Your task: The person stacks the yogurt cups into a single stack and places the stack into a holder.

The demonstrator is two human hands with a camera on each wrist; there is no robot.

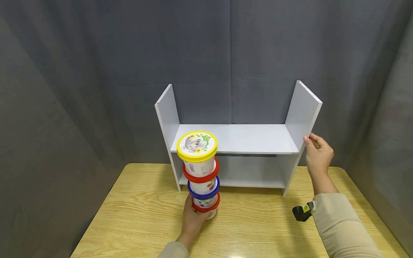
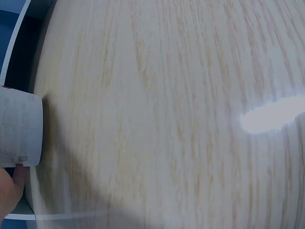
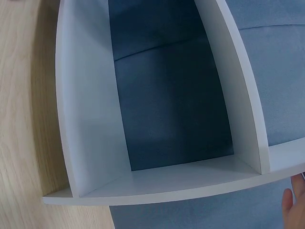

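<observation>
A stack of several round lidded tubs [image 1: 200,167] stands at the left front of a white shelf unit [image 1: 238,139]. The top lid is yellow, with red, blue and red ones under it. With curled fingers, my left hand [image 1: 193,219] grips the lowest tub from the front left. In the left wrist view, part of a white tub [image 2: 20,126] shows above the left hand [image 2: 8,191]. My right hand [image 1: 318,152] holds the front edge of the unit's right side panel [image 1: 301,111] between thumb and fingers. Only part of the right hand [image 3: 296,206] enters the right wrist view.
The unit stands on a wood-grain table [image 1: 251,222], its lower shelf [image 1: 251,172] partly behind the tubs. A dark grey curtain [image 1: 206,53] hangs behind and at both sides. A small black device [image 1: 302,212] is worn at the right wrist.
</observation>
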